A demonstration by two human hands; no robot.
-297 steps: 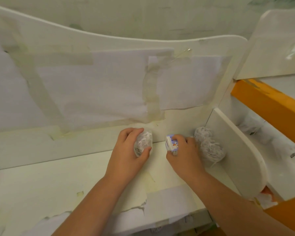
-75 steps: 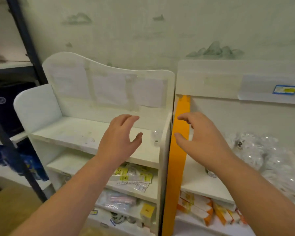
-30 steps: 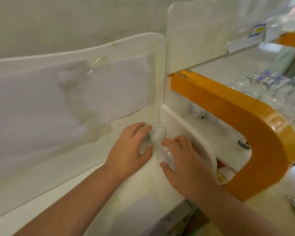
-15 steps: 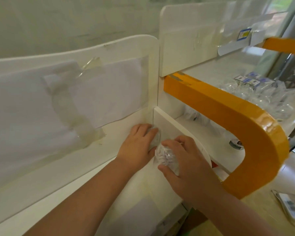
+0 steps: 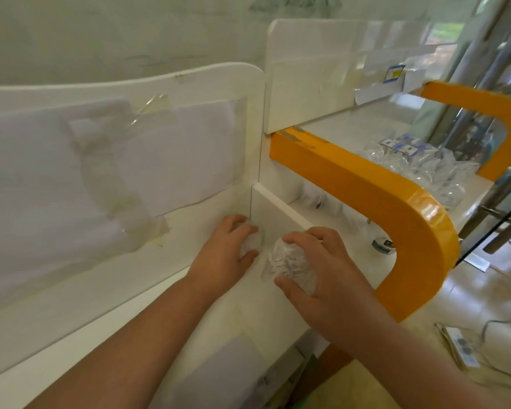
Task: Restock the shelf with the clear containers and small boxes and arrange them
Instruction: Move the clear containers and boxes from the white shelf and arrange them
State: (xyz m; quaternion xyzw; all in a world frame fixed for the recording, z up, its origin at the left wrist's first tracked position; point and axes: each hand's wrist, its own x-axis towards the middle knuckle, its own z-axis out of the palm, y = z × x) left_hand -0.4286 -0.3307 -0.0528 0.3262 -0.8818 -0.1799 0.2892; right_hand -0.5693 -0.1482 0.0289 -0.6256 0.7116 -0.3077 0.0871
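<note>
- White shelf board (image 5: 106, 293) of the left unit carries both hands at its back right corner, where the backboard meets the white side panel (image 5: 278, 214).
- Left hand (image 5: 222, 258) is curled around a small clear container (image 5: 252, 242); fingers lie over its top and the thumb presses from below, and the container sits right against the corner.
- Right hand (image 5: 325, 270) grasps a second clear container (image 5: 289, 262), a crinkly transparent pack with white contents, thumb at its near side and fingers over the far side; it is just beside the first one and close to the side panel.
- Whether either container rests fully on the board or is slightly lifted cannot be told.
- Taped sheets of paper (image 5: 171, 154) cover the backboard behind the hands.
- Orange curved frame (image 5: 375, 199) edges the neighbouring unit to the right.
- On that unit's shelf lies a pile of clear packs (image 5: 422, 166), some with small blue-and-white boxes on top.
- A blue-and-yellow label (image 5: 395, 74) sticks to the upper rail there.
</note>
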